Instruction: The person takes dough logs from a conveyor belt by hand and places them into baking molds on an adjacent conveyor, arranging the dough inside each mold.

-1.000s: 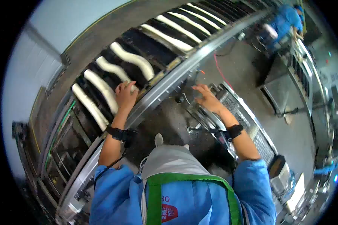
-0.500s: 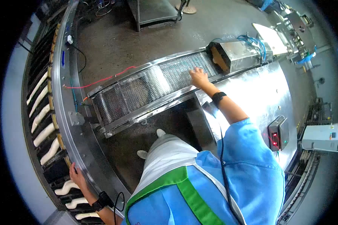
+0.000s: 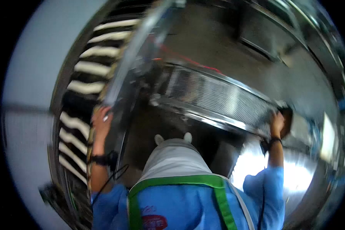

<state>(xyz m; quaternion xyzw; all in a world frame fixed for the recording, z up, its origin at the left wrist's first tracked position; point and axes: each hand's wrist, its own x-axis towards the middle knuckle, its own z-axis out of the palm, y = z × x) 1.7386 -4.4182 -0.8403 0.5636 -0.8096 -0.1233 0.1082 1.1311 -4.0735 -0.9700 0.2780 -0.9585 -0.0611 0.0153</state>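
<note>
Long white strips, like dough [image 3: 86, 87], lie in the dark slots of a large conveyor [image 3: 120, 76] on the left. My left hand [image 3: 102, 119] is at this conveyor's near metal edge, between two groups of strips. A small white bit shows at its fingers, which are blurred. At the right end of a short mesh conveyor [image 3: 218, 96] is my right hand [image 3: 277, 123], over or on the mesh beside a dark opening. Its fingers are smeared, and whether they hold anything is hidden.
A shiny metal table [image 3: 295, 168] stands at the right, below the mesh conveyor. Beyond the mesh, a metal cart or bench [image 3: 262, 34] is at the upper right. A red hose [image 3: 191, 61] runs behind the mesh conveyor. A pale wall [image 3: 30, 96] is at the left.
The view has swung right and then partly back left. My right hand has gone from beside the large conveyor to the mesh conveyor's far end. My left hand stays along the large conveyor's edge.
</note>
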